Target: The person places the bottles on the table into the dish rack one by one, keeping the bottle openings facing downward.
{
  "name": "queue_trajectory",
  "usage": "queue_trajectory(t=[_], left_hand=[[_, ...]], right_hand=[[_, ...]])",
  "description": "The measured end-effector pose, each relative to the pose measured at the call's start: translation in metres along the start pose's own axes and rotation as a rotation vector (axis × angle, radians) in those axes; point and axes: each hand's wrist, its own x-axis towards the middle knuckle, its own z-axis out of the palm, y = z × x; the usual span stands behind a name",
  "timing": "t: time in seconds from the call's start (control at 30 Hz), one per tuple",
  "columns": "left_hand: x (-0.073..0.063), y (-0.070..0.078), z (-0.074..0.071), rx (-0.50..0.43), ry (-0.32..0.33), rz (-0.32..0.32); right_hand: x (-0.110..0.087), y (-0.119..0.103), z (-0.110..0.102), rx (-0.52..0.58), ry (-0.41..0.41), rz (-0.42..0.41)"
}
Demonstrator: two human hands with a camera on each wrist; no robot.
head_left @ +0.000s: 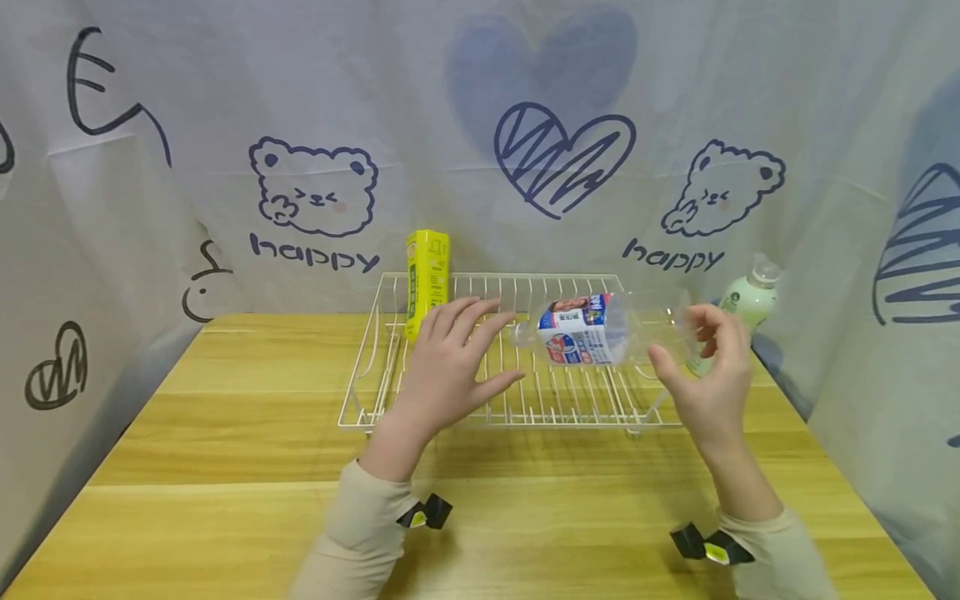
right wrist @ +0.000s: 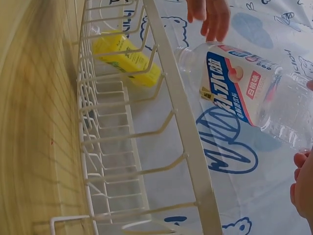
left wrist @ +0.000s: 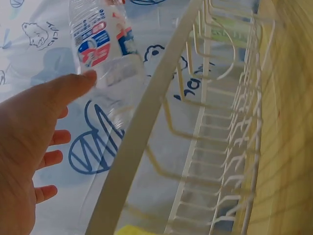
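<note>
A clear plastic bottle [head_left: 581, 331] with a red, white and blue label lies sideways above the white wire rack [head_left: 517, 421], its neck toward the left. My right hand [head_left: 712, 375] grips its base end between thumb and fingers. In the right wrist view the bottle [right wrist: 239, 83] shows its label in full, and only the fingertips [right wrist: 300, 160] of that hand appear at the edge. Spread and holding nothing, my left hand [head_left: 453, 367] is beside the bottle's neck, over the rack's left part.
A yellow carton [head_left: 428, 279] stands in the rack's back left corner. Behind the right hand, a pale green bottle [head_left: 752, 296] with a clear cap is partly hidden. The wooden table [head_left: 225, 467] ends at a curtain [head_left: 420, 100] with drawings on it.
</note>
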Motion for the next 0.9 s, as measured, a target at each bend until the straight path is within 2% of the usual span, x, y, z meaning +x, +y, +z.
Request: queue_trajectory(t=[0.23, 0.43, 0.7, 0.83, 0.9], left_hand=[[-0.022, -0.021, -0.018, 0.033, -0.047, -0.021], [-0.044, -0.042, -0.033, 0.068, -0.069, -0.040], [-0.069, -0.063, -0.047, 0.072, -0.128, -0.142], [-0.075, -0.069, -0.050, 0.068, -0.203, -0.212], [-0.076, -0.071, -0.051, 0.060, -0.265, -0.265]], right_hand=[[0.005, 0.005, 0.000, -0.086, 0.060, -0.117], [0.007, 0.009, 0.001, -0.126, 0.061, -0.162], [0.014, 0.007, 0.003, -0.151, 0.049, -0.178], [0.021, 0.002, 0.003, -0.174, 0.018, -0.181], [0.026, -0.001, 0.005, -0.187, -0.007, -0.184]])
